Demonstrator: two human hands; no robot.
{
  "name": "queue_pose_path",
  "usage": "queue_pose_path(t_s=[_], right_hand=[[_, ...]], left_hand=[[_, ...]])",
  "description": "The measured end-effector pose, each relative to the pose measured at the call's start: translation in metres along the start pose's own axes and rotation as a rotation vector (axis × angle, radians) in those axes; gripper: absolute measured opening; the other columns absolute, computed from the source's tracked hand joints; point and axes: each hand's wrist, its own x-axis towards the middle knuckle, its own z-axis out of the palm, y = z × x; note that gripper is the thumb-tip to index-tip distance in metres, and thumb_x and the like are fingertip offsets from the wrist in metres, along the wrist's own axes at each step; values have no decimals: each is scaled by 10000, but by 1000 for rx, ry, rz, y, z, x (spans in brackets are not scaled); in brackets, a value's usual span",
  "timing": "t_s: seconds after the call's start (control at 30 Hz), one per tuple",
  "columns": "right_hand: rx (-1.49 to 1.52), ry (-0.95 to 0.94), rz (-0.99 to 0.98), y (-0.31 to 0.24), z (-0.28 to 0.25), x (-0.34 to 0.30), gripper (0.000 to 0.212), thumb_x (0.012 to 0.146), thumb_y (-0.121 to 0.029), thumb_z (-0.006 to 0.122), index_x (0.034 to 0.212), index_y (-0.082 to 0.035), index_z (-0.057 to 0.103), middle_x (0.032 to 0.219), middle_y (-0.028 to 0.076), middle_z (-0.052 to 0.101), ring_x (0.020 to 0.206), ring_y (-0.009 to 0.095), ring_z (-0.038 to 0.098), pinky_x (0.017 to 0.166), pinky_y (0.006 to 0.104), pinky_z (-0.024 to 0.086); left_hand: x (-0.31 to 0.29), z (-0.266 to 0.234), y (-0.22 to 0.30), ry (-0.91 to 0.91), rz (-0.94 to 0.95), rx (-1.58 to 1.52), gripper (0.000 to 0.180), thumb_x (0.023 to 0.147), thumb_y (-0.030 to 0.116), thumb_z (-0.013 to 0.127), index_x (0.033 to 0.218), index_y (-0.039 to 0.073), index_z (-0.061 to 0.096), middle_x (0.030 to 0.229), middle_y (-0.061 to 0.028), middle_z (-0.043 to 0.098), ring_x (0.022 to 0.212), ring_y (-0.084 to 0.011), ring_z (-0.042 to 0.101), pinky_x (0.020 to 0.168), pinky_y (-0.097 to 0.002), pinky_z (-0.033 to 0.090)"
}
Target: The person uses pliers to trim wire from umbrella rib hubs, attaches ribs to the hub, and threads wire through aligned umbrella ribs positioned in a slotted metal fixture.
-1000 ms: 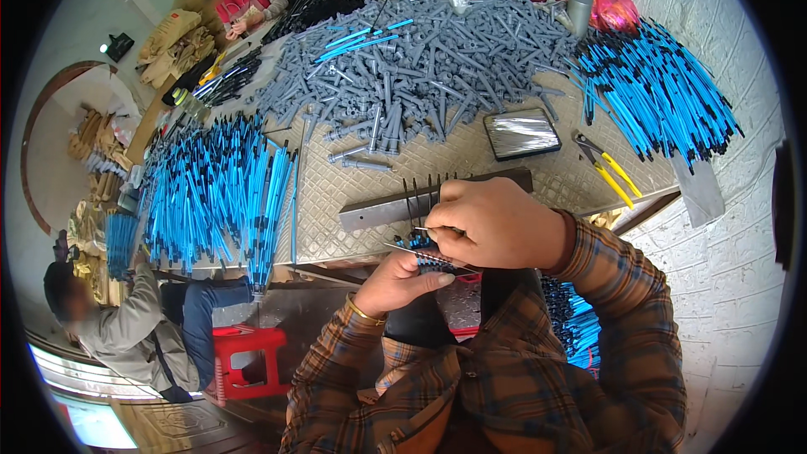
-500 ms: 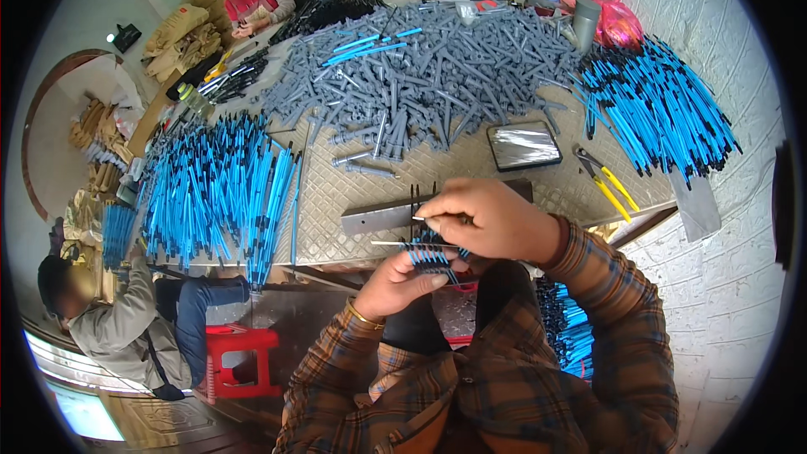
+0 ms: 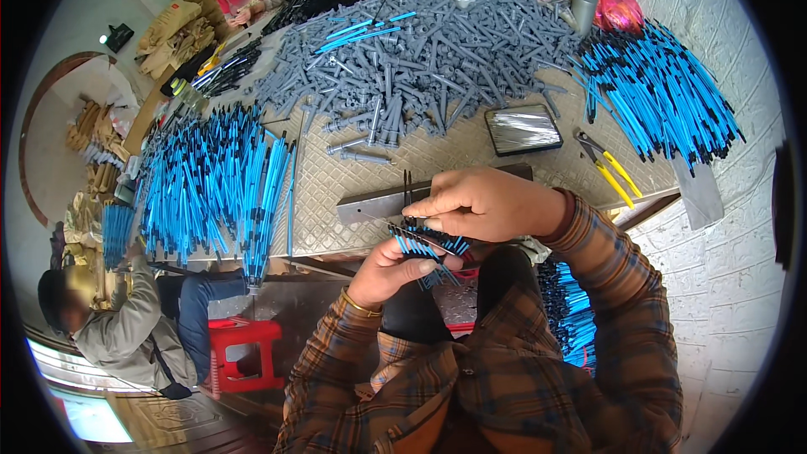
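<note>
My left hand [image 3: 382, 273] is closed around a small bundle of thin blue rods with black ends [image 3: 419, 245], held just off the table's near edge. A thin wire-like piece lies across the bundle. Over it, my right hand [image 3: 496, 202] has thumb and forefinger pressed together at the rods' upper ends; whatever it pinches is too small to make out. Two thin dark prongs [image 3: 408, 183] stick up beside those fingertips. Just behind the hands lies a grey metal bar [image 3: 361, 208] with a small hole.
Blue rods are heaped at left [image 3: 210, 193] and right [image 3: 660, 97]. Grey plastic pieces [image 3: 429, 59] cover the table's middle. Nearer are a black tray of silver pins [image 3: 498, 150] and yellow-handled pliers [image 3: 618, 181]. One person sits left by a red stool [image 3: 244, 332]; others work beyond.
My right hand has come slightly down onto the rods' ends. The bundle has tilted and fanned out in my left hand. The wire now slants where it lay nearly level.
</note>
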Motion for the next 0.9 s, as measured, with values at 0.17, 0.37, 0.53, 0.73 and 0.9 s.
queue_pose_path(t_s=[0.17, 0.37, 0.53, 0.73, 0.9], right_hand=[[30, 35, -32, 1, 3, 0, 255, 837, -106, 563, 1079, -46, 622, 816, 101, 553, 741, 232, 561, 674, 302, 439], [112, 21, -73, 8, 6, -1, 241, 843, -116, 570, 1064, -36, 627, 856, 98, 562, 789, 226, 566, 704, 300, 441], [196, -40, -83, 9, 5, -2, 241, 850, -124, 572, 1065, -28, 625, 885, 101, 568, 824, 223, 569, 724, 296, 440], [156, -38, -128, 7, 6, -2, 230, 854, -124, 568, 1047, -13, 624, 894, 98, 571, 841, 219, 568, 734, 293, 441], [247, 46, -74, 7, 14, -3, 208, 860, -130, 561, 1013, -2, 621, 899, 91, 574, 851, 207, 562, 747, 293, 438]], left_hand=[[0, -1, -2, -11, 9, 3, 226, 876, 57, 532, 1095, 7, 560, 1009, -110, 642, 990, -181, 585, 898, -322, 425], [0, -3, -3, -12, 23, 21, 243, 867, 72, 551, 1101, 9, 566, 994, -122, 646, 974, -192, 594, 899, -327, 426], [-1, 5, 2, 27, -23, -61, 249, 854, 99, 575, 1085, 6, 577, 977, -129, 649, 969, -203, 598, 896, -331, 427], [0, 7, 4, 32, 2, -61, 218, 848, 111, 585, 1038, 3, 602, 956, -131, 654, 961, -208, 600, 892, -334, 429], [0, 3, 0, 18, 7, -28, 181, 848, 105, 585, 994, 4, 619, 953, -138, 656, 951, -205, 604, 885, -335, 433]])
